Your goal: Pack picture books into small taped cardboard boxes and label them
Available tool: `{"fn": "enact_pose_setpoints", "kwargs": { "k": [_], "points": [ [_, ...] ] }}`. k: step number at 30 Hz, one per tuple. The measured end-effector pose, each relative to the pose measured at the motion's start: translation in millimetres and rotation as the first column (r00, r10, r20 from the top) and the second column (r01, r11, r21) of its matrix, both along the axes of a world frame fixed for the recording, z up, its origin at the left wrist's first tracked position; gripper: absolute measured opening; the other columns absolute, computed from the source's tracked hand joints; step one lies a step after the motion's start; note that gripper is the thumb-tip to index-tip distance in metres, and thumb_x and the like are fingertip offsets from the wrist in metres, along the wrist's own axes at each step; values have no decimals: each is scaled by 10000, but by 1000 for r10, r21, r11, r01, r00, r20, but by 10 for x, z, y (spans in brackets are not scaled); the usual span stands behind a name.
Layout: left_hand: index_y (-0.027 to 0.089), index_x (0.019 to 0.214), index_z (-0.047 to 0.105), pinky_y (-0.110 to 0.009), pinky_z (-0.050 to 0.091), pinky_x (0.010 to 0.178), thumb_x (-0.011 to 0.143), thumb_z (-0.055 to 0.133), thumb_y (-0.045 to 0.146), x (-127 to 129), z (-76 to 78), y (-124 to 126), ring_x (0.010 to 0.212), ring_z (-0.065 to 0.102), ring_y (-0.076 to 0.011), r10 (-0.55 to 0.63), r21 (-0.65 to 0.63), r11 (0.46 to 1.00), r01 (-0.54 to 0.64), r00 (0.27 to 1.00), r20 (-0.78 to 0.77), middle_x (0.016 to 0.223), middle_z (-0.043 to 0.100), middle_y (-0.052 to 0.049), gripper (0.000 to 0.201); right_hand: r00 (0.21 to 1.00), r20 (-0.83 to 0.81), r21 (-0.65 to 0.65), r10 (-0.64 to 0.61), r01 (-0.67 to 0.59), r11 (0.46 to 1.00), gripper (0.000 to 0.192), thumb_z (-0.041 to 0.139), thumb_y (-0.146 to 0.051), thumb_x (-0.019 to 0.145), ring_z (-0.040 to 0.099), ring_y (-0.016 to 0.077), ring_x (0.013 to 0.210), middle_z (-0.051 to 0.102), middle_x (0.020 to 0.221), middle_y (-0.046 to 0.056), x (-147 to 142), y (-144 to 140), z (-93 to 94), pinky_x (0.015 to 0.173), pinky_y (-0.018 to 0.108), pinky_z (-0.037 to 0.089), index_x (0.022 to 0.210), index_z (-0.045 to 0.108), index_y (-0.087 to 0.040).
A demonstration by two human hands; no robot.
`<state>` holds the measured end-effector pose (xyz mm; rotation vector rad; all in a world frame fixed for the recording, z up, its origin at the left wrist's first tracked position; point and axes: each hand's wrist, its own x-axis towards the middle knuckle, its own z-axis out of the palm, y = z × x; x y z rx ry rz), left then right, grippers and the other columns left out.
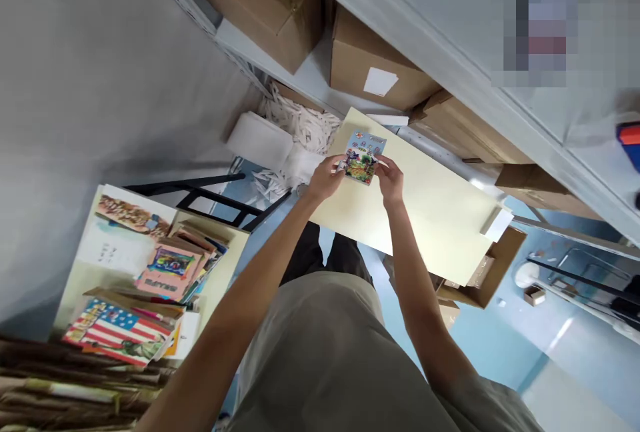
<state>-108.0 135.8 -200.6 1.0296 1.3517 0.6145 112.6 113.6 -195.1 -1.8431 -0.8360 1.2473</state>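
Observation:
A small picture book (pixel 363 160) with a bright, colourful cover is held up between my hands over a pale yellow tabletop (pixel 425 212). My left hand (pixel 327 177) pinches its left edge, with the thumb near the cover. On the opposite edge, my right hand (pixel 390 180) grips with thumb and fingers. The cover faces up toward me; the fingers behind the book are hidden.
Cardboard boxes (pixel 380 52) fill the shelf behind the table. White shredded paper (pixel 300 119) lies beyond the left end. Stacked books (pixel 167 269) cover a side table on the left. An open carton (pixel 493 279) sits below the table's right end.

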Motion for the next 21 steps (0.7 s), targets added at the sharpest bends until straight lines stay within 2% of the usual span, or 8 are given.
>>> {"fn": "enact_pose_setpoints", "kwargs": {
  "k": [3, 6, 9, 12, 14, 16, 19, 21],
  "points": [
    [209, 1372, 817, -479, 677, 1086, 904, 764, 227, -126, -169, -46, 1376, 752, -375, 6, -42, 999, -4, 999, 51, 1532, 772, -168, 472, 979, 183, -137, 86, -61, 989, 539, 822, -688, 872, 874, 340, 1070, 897, 1051, 132, -26, 6, 20, 1038, 570, 702, 1141, 815, -222],
    [232, 1326, 825, -471, 675, 1082, 937, 771, 294, -439, -352, -208, 1383, 762, -378, 84, -90, 993, -78, 995, 62, 1488, 795, -151, 398, 909, 375, -159, 181, -129, 979, 429, 795, -631, 924, 874, 373, 1166, 895, 1226, 149, -179, -124, 228, 1121, 620, 669, 1138, 845, -262],
    [221, 1217, 837, -500, 662, 1111, 919, 771, 330, -845, -615, -384, 1289, 797, -350, 208, -182, 963, -196, 977, 47, 1377, 837, -135, 324, 873, 401, -138, 278, -242, 960, 378, 746, -596, 1002, 871, 363, 1200, 891, 1273, 136, -514, -137, 420, 1150, 599, 665, 1181, 856, -281],
    [209, 1063, 824, -560, 626, 1172, 863, 797, 314, -1177, -933, -506, 1189, 816, -330, 369, -334, 876, -349, 929, -2, 1208, 859, -131, 227, 846, 338, -117, 412, -397, 911, 343, 728, -570, 1048, 869, 327, 1205, 897, 1234, 109, -967, 126, 358, 1124, 523, 689, 1191, 857, -285],
    [208, 1007, 805, -583, 613, 1176, 850, 797, 279, -1318, -1146, -544, 1133, 819, -323, 448, -419, 802, -424, 893, -47, 1129, 853, -140, 173, 807, 290, -120, 515, -503, 856, 338, 720, -556, 1065, 866, 309, 1202, 895, 1235, 101, -1284, 443, 118, 1118, 490, 691, 1200, 855, -276],
    [206, 996, 792, -583, 617, 1152, 855, 787, 247, -1406, -1362, -549, 1099, 813, -315, 502, -477, 740, -474, 861, -76, 1105, 847, -149, 147, 735, 242, -164, 633, -612, 774, 333, 738, -544, 1062, 858, 302, 1201, 895, 1220, 98, -1591, 818, -267, 1139, 479, 679, 1194, 853, -261],
    [208, 1003, 774, -570, 631, 1095, 871, 796, 250, -1486, -1725, -521, 1047, 799, -308, 577, -554, 644, -528, 810, -101, 1055, 835, -136, 140, 570, 216, -308, 793, -731, 609, 304, 777, -477, 1042, 839, 309, 1231, 887, 1197, 109, -1995, 1342, -1016, 1184, 483, 647, 1183, 853, -219],
    [213, 993, 759, -552, 643, 1041, 893, 809, 294, -1525, -2016, -502, 1001, 795, -304, 620, -600, 583, -547, 777, -106, 1001, 816, -126, 138, 446, 225, -428, 866, -753, 500, 258, 773, -376, 1038, 822, 308, 1277, 876, 1238, 129, -2192, 1577, -1548, 1232, 487, 609, 1182, 852, -177]
  ]
}}
